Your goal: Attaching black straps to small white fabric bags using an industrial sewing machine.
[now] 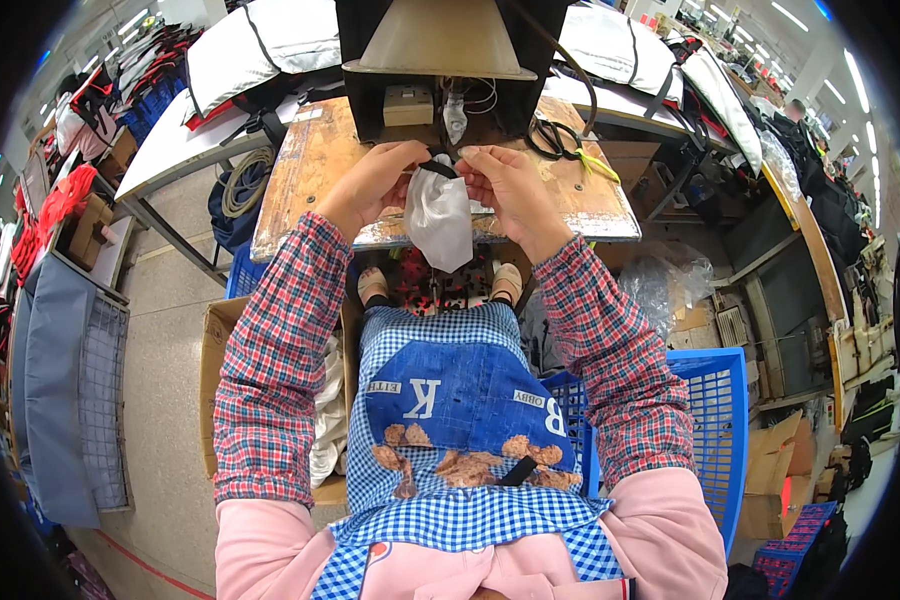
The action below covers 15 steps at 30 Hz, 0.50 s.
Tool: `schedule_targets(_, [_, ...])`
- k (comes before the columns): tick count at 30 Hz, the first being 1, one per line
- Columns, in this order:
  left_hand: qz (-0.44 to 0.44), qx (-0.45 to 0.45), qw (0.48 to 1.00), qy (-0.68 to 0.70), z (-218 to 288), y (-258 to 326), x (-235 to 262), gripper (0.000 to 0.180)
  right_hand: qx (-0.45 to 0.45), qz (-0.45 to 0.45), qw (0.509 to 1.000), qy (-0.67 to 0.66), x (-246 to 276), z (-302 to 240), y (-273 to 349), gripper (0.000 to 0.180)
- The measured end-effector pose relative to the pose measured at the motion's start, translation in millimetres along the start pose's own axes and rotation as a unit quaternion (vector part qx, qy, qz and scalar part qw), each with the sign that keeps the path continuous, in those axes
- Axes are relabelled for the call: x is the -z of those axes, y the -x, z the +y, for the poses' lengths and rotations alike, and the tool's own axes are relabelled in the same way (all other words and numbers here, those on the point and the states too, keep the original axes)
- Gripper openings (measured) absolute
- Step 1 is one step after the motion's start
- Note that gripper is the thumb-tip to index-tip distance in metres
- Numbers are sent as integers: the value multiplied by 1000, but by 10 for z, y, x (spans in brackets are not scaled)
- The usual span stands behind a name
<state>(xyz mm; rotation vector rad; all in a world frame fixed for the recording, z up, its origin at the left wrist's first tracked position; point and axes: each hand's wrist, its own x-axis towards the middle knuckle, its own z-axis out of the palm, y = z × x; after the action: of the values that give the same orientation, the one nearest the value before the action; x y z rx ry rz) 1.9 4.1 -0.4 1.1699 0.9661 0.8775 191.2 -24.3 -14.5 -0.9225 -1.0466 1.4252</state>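
A small white cloth piece (440, 222) with a black band along its top hangs over the near edge of a worn wooden work table (315, 165). On its left side, my left hand (382, 178) pinches the black band. My right hand (510, 188) grips the same band from the right, thumb and fingertips pressed together. Both hands are right in front of a black machine housing (375, 90) with a beige shade-like hood (440, 40). The fingertips partly hide the band's ends. Black-handled scissors (550, 138) with a yellow-green tie lie to the right.
A blue plastic basket (715, 430) stands at my right. By my left side is a cardboard box (220, 330) with white cloth pieces inside. Side tables carry large silver-white bags (300, 35). Clear plastic wrap (670, 285) lies below the table at right.
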Motion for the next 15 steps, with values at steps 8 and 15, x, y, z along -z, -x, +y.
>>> schedule_targets(8, [6,-13,1000,-1,36,-33,-26,25,8,-1,1000,-1,22,-41,-65,16])
schedule_targets(15, [16,-17,1000,5,34,-12,-52,24,17,3,1000,-18,63,-95,-2,15])
